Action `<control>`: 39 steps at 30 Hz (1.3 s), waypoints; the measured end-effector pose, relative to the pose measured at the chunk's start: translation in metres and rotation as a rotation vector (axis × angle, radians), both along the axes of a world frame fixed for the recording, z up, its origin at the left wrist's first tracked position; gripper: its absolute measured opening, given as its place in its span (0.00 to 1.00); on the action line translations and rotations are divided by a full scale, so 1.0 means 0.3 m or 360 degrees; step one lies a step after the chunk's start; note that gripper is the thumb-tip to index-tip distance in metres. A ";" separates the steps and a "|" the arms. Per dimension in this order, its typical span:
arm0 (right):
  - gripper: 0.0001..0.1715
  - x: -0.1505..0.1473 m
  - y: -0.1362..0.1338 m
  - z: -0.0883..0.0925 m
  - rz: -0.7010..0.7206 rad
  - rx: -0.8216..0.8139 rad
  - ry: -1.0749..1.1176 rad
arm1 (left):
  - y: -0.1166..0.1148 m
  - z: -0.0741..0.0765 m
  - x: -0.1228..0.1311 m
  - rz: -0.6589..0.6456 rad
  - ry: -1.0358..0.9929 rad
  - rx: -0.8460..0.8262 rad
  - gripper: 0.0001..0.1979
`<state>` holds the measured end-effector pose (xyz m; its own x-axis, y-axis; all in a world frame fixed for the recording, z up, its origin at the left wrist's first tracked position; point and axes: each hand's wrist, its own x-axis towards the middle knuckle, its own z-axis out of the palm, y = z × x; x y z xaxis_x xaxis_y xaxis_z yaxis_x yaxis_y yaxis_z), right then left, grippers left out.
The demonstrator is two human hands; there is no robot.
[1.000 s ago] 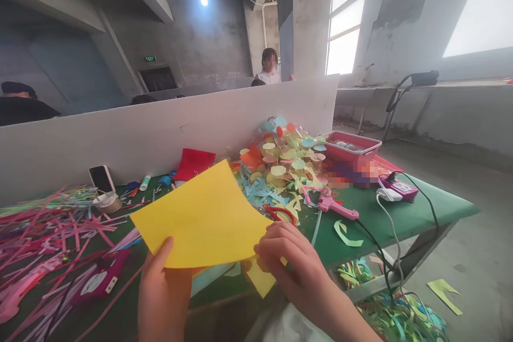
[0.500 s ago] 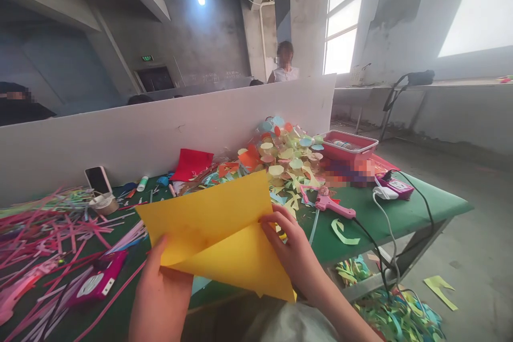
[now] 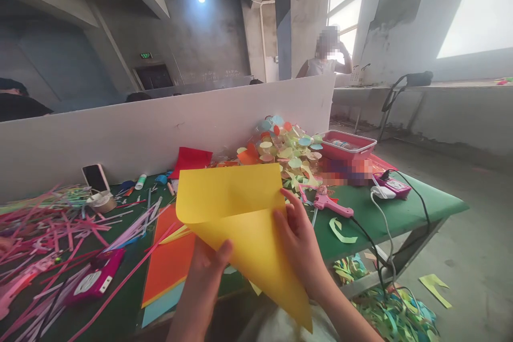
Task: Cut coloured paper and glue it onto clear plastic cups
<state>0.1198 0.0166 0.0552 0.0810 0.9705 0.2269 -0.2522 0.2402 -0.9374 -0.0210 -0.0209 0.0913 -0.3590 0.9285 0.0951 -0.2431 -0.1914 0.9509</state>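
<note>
A sheet of yellow paper [image 3: 240, 224], folded over on itself with one flap slanting down to a point at the lower right, is held up in front of me. My left hand [image 3: 212, 262] grips its lower left edge, thumb on the near face and the other fingers hidden behind. At the right edge, my right hand [image 3: 296, 235] pinches the sheet between thumb and fingers. Orange paper [image 3: 166, 262] lies on the table behind my left hand, over a light blue sheet [image 3: 164, 304].
Pink strips [image 3: 60, 230] and a magenta box [image 3: 96, 278] lie left. Paper discs and scraps [image 3: 280, 144] pile up before a white board [image 3: 160, 128]. A pink glue gun [image 3: 331, 204], a corded magenta box [image 3: 393, 184] and a pink basket [image 3: 348, 144] are right. A person [image 3: 324, 59] stands beyond.
The yellow paper has turned, and its slanting flap now points further down. My left hand has moved right, uncovering the orange and blue sheets. The person behind the board has shifted right.
</note>
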 end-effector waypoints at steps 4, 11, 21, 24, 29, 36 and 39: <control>0.45 0.001 -0.006 0.016 0.0057 -0.0081 0.0215 | 0.014 -0.030 0.042 -0.0009 0.0027 -0.0173 0.39; 0.39 0.009 0.016 0.017 0.0250 -0.0086 0.0301 | 0.026 -0.011 0.044 0.0255 -0.0153 -0.0119 0.31; 0.27 0.002 0.002 0.028 0.0440 -0.0252 0.0223 | 0.016 0.018 0.057 0.0306 -0.0202 -0.0153 0.30; 0.26 0.005 0.001 0.031 0.0455 -0.0262 0.0249 | 0.014 0.021 0.061 0.0299 -0.0215 -0.0137 0.31; 0.25 0.007 -0.010 0.035 0.0517 -0.0366 0.0260 | 0.017 0.018 0.065 0.0294 -0.0218 -0.0134 0.28; 0.24 -0.005 -0.013 0.022 0.0536 -0.0379 0.0362 | 0.015 0.021 0.081 0.0289 -0.0216 -0.0124 0.27; 0.24 -0.007 -0.013 0.022 0.0525 -0.0382 0.0395 | 0.014 0.019 0.087 0.0289 -0.0218 -0.0130 0.27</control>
<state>0.1178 0.0126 0.0618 -0.2167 0.9762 0.0059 -0.5021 -0.1062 -0.8583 0.0052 -0.0168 0.0969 -0.5253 0.8501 -0.0384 -0.3393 -0.1679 0.9256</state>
